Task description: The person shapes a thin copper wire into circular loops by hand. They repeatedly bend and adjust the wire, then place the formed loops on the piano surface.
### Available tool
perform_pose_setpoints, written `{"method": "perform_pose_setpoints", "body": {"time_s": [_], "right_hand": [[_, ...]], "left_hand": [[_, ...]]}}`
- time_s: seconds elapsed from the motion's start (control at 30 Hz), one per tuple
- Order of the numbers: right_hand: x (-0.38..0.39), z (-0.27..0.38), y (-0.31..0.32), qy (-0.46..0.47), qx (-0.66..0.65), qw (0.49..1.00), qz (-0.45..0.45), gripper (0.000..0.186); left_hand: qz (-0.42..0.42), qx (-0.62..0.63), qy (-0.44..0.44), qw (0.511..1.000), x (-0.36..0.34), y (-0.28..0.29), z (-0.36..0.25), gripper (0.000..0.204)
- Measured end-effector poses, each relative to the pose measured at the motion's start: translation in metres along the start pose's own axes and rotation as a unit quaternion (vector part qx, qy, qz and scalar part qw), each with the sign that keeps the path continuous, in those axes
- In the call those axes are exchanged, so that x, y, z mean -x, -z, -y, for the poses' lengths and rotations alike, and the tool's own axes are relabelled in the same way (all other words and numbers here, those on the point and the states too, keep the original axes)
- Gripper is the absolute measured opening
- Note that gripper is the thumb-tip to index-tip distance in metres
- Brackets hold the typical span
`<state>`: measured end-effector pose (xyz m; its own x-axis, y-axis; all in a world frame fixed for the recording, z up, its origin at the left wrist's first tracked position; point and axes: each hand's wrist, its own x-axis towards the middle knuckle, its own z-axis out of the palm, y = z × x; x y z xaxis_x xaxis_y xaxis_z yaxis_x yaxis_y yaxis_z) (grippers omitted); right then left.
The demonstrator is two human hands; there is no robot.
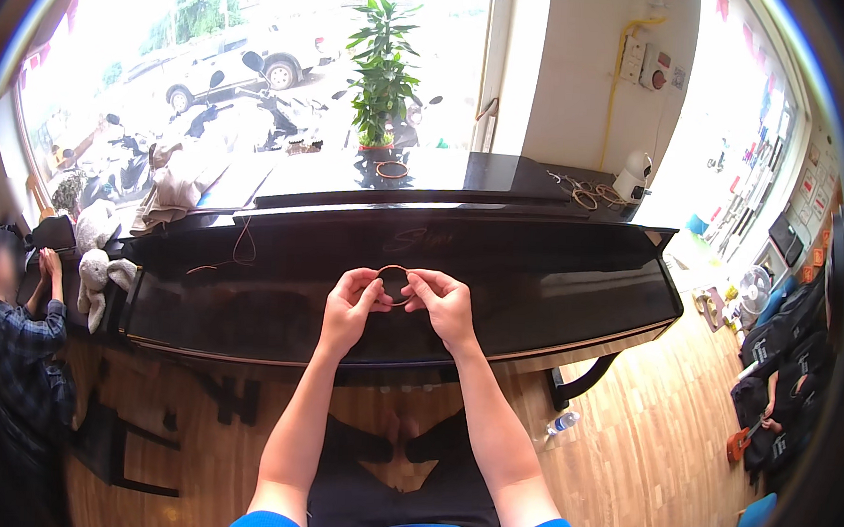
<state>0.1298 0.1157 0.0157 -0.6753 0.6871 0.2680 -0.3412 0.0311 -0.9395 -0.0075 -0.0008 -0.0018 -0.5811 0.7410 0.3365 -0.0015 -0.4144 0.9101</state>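
Note:
My left hand [352, 306] and my right hand [445, 308] are raised in front of me, close together. Between them they pinch a thin copper-brown coil of wire or cord [393, 267], bent into a small ring, one hand on each side. Behind and below it stretches a glossy black piano [553, 279] with its lid down. A loose thin brown strand [246, 246] lies on the piano to the left of my hands. On the piano's top, a similar coiled ring [392, 170] lies near the plant.
More coiled strands [585, 195] lie beside a white camera [633, 177]. A potted plant [381, 83] stands at the window. Left are a plush rabbit [95, 273], a seated person [26, 326] and a black stool [140, 458]. A bottle [563, 422] and black bags [786, 336] are right.

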Motion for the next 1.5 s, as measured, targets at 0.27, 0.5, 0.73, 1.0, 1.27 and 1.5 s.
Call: {"method": "perform_pose_setpoints", "body": {"time_s": [0.27, 0.5, 0.73, 1.0, 1.27, 1.5], "right_hand": [[0.014, -0.011, 0.007, 0.012, -0.133, 0.991, 0.024, 0.031], [0.018, -0.011, 0.008, 0.013, -0.072, 0.996, 0.047, 0.030], [0.019, -0.010, 0.005, 0.001, -0.135, 0.989, 0.064, 0.026], [0.019, -0.018, 0.003, 0.037, -0.039, 0.998, 0.020, 0.013], [0.018, -0.024, -0.010, 0.105, 0.085, 0.985, -0.109, 0.009], [0.018, -0.025, -0.011, 0.110, 0.191, 0.968, -0.120, 0.011]], "left_hand": [[-0.045, -0.093, -0.031, 0.994, 0.005, 0.000, 0.008, 0.020], [-0.051, -0.077, -0.023, 0.995, 0.007, -0.004, 0.002, 0.020], [-0.047, -0.070, -0.025, 0.996, 0.005, 0.002, 0.006, 0.021], [-0.040, -0.116, 0.001, 0.992, 0.010, -0.007, -0.004, 0.021], [0.066, -0.136, 0.018, 0.988, 0.013, -0.004, -0.009, 0.020], [0.094, -0.080, 0.009, 0.992, 0.012, 0.000, -0.003, 0.016]]}}
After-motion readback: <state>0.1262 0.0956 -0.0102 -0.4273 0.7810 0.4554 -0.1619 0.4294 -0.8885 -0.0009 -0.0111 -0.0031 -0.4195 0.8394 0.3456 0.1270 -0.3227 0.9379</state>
